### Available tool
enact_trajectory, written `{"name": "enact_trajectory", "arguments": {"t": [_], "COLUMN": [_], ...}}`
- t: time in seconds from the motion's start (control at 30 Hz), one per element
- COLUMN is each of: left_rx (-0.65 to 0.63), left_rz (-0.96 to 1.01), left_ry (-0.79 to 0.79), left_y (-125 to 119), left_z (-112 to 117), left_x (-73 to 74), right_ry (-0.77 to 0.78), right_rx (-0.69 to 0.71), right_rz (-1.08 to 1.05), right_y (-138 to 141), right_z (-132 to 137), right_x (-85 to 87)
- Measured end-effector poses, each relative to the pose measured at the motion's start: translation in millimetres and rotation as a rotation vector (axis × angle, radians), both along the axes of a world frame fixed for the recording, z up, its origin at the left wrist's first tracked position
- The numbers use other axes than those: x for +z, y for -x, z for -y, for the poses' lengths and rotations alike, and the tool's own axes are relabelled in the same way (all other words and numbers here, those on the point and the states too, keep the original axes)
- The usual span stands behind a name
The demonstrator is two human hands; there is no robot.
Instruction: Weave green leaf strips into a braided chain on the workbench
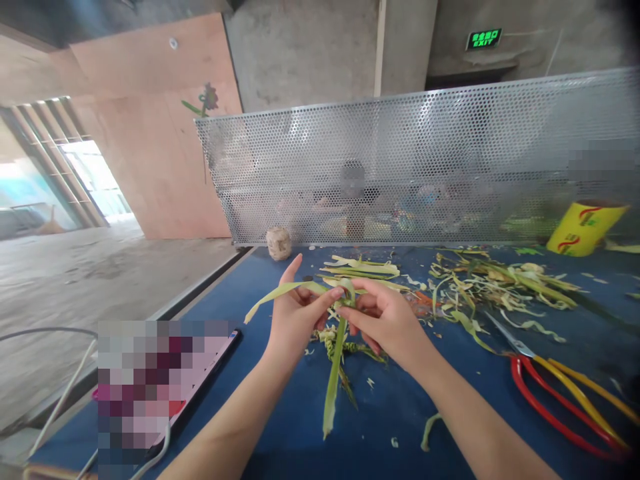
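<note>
Both hands meet above the blue table (pixel 280 427), working a green leaf strip (pixel 334 373). My left hand (pixel 297 317) pinches the strip between thumb and fingers, with the index finger pointing up. My right hand (pixel 383 320) is closed on the folded knot of the same strip. One end of the strip sticks out to the left, the other hangs down toward the table. A small woven green piece (pixel 327 339) lies on the table just below the hands.
Leaf scraps (pixel 500 283) are piled at the right. Red and yellow handled scissors (pixel 560 393) lie at the right. A tablet (pixel 165 393) sits at the left edge, a twine ball (pixel 279 243) and a yellow roll (pixel 585 228) by the perforated metal screen (pixel 425 167).
</note>
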State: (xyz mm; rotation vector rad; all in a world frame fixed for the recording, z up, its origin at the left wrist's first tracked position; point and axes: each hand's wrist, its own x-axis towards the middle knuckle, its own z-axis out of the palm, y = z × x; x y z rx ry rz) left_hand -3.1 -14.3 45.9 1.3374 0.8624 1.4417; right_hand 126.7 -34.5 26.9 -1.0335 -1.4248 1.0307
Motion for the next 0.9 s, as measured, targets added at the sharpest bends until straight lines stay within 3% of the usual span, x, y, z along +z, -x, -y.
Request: {"name": "enact_trajectory", "arguments": {"t": [0.2, 0.47, 0.6, 0.7, 0.83, 0.9], "left_rx": [0.021, 0.026, 0.036, -0.07, -0.328, -0.357], "left_rz": [0.032, 0.053, 0.041, 0.03, 0.015, -0.015], "left_ry": [-0.055, -0.054, -0.069, -0.043, 0.11, 0.154], "left_y": [-2.6, 3.5, 6.5, 6.7, 2.1, -1.0], "left_z": [-0.6, -4.6, -8.2, -13.8, -16.3, -13.6], "left_x": [-4.1, 4.4, 2.1, -10.1, -25.9, -28.5], "right_ry": [0.04, -0.05, -0.005, -0.003, -0.065, -0.059], "right_rx": [0.129, 0.026, 0.051, 0.034, -0.069, -0.059], "right_rz": [-0.028, -0.04, -0.063, -0.052, 0.032, 0.031], "right_y": [1.0, 8.0, 6.6, -2.3, -14.2, -16.0], "right_z": [-3.4, -2.2, -2.3, -5.8, -9.9, -10.5], "right_x": [-2.8, -6.5, -7.2, -10.8, -16.1, -17.1]}}
